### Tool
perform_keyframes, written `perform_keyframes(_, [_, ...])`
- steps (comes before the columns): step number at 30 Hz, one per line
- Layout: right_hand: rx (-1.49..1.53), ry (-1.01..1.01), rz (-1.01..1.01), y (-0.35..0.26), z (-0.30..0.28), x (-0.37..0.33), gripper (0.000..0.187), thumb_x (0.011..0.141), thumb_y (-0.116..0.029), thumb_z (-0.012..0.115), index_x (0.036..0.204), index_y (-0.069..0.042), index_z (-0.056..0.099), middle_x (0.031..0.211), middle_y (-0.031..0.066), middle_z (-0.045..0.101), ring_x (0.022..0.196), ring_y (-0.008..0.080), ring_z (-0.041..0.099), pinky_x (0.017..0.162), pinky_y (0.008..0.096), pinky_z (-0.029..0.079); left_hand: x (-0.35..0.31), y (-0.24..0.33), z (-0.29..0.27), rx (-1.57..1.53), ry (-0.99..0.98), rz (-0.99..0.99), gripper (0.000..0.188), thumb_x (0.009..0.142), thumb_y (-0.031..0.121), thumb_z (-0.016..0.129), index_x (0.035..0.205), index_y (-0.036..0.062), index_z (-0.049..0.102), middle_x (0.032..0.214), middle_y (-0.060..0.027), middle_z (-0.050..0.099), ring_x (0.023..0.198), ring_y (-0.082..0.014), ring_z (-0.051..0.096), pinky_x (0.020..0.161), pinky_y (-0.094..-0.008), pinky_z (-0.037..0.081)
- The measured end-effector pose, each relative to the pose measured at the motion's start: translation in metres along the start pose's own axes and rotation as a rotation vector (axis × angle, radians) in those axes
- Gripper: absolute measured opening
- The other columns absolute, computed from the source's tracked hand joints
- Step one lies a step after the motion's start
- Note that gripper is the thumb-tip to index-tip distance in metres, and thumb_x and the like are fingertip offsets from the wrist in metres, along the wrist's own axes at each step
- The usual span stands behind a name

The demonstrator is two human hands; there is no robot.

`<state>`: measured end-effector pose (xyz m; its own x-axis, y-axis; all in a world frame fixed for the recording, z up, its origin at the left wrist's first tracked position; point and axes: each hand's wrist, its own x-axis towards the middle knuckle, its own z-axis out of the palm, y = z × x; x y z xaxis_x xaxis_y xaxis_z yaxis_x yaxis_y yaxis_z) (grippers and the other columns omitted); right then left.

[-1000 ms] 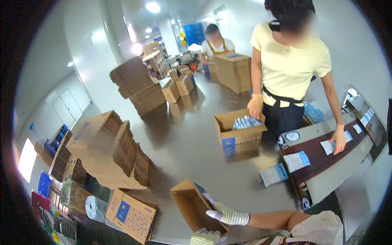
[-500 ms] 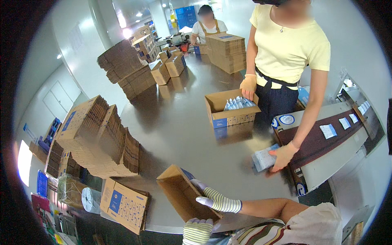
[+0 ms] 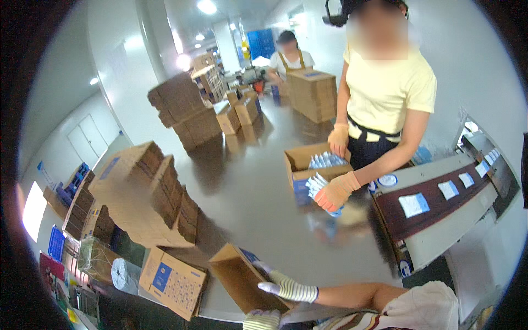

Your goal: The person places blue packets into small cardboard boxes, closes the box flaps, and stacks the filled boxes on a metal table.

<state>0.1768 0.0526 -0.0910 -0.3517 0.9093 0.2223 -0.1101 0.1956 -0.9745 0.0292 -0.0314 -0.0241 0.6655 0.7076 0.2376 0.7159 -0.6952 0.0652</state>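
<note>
You have the open cardboard carton (image 3: 234, 269) between both gloved hands at the near edge of the metal table (image 3: 231, 203), its mouth turned up toward you and bare board on the inner faces that show. Your right hand (image 3: 289, 286) grasps its right wall, thumb over the rim and fingers outside; your left hand (image 3: 261, 320), partly cut off by the lower edge, looks curled around the near end. Whether the base sits flat on the table cannot be told

For a good hold, spread the pressure along the walls rather than pinching one spot, since thin board may bow. Square the corners evenly with both hands, and tuck the right thumb close to the rim so that the opening is clear. Mind the flattened printed carton (image 3: 170, 280) just to the left and the tall stack of flattened cartons (image 3: 132, 192) beyond it; a wide swing that way could knock them
</note>
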Motion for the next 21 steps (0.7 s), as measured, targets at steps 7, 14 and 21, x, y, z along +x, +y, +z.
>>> perform_keyframes(7, [-0.045, -0.007, 0.013, -0.015, -0.001, -0.001, 0.081, 0.086, -0.054, 0.05, 0.138, 0.003, 0.026, 0.135, 0.0216, 0.037, 0.129, 0.0311, 0.033, 0.108, 0.0392, 0.024, 0.001, -0.002, -0.007, -0.083, 0.103, 0.085, 0.03, 0.077, 0.033, 0.064, 0.059, 0.0122, 0.05, 0.051, -0.0057, 0.05, 0.051, -0.023, 0.054, 0.054, -0.0357, 0.044])
perform_keyframes(14, [-0.044, 0.007, 0.049, -0.004, 0.0, -0.004, 0.08, 0.084, -0.051, 0.055, 0.139, 0.0, 0.027, 0.139, 0.0239, 0.033, 0.132, 0.0347, 0.028, 0.111, 0.039, 0.019, 0.002, -0.003, 0.002, -0.031, 0.088, 0.064, 0.03, 0.075, 0.033, 0.067, 0.059, 0.0129, 0.051, 0.052, -0.0057, 0.051, 0.051, -0.0223, 0.054, 0.063, -0.0343, 0.048])
perform_keyframes(21, [0.034, 0.061, 0.029, 0.009, 0.005, -0.003, 0.08, 0.084, -0.05, 0.056, 0.138, 0.002, 0.028, 0.139, 0.0245, 0.032, 0.133, 0.0344, 0.026, 0.111, 0.039, 0.018, 0.005, -0.001, -0.002, -0.019, 0.085, 0.05, 0.031, 0.077, 0.036, 0.065, 0.061, 0.0133, 0.051, 0.055, -0.0049, 0.052, 0.055, -0.0229, 0.056, 0.064, -0.0354, 0.048])
